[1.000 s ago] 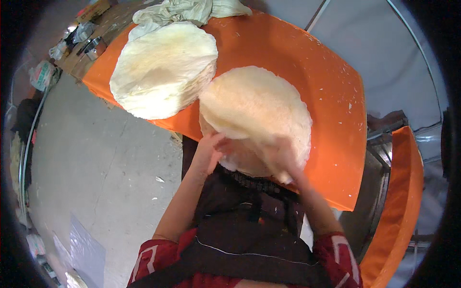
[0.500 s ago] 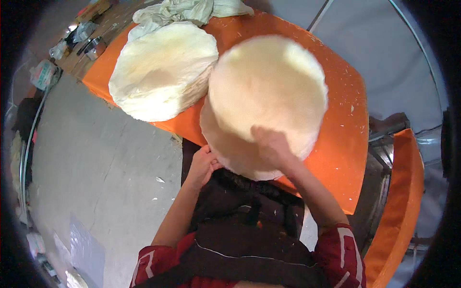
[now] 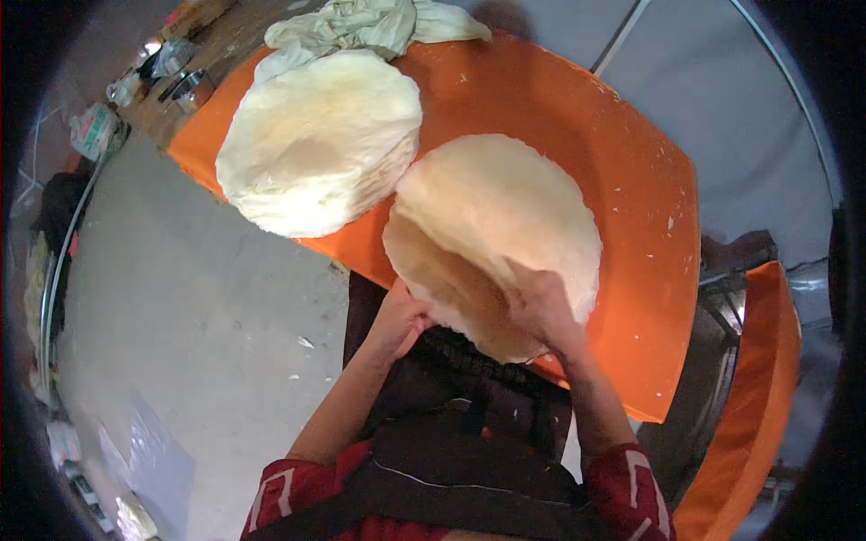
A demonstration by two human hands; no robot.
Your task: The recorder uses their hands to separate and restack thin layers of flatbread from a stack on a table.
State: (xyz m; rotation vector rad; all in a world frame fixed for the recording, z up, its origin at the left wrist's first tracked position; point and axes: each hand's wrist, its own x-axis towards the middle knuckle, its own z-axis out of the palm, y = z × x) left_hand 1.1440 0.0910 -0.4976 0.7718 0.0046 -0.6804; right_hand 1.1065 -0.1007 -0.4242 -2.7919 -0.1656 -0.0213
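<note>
In front of me a round, cream-coloured soft sheet [image 3: 514, 194] lies on the orange-covered table, its near part bowed up over a second, shaded layer [image 3: 451, 279] beneath. My left hand [image 3: 403, 323] is closed, pinching the near left rim of the lower layer at the table's edge. Curled at the upper sheet's near edge, my right hand [image 3: 546, 311] is closed on it; its fingertips are partly hidden and slightly blurred. To the left rests a thick stack of similar round sheets [image 3: 316, 135], with uneven, layered edges.
The orange table cover [image 3: 645, 243] carries small white scraps. A crumpled pale cloth [image 3: 352, 27] lies behind the stack. At far left stand a metal cup [image 3: 191, 90] and plastic bags [image 3: 171, 59] on a wooden surface. An orange padded piece [image 3: 744, 397] is at the right.
The upper sheet has come down toward me, and its near part now bows into a fold. My right hand has moved slightly right and nearer; the left stays at the rim.
</note>
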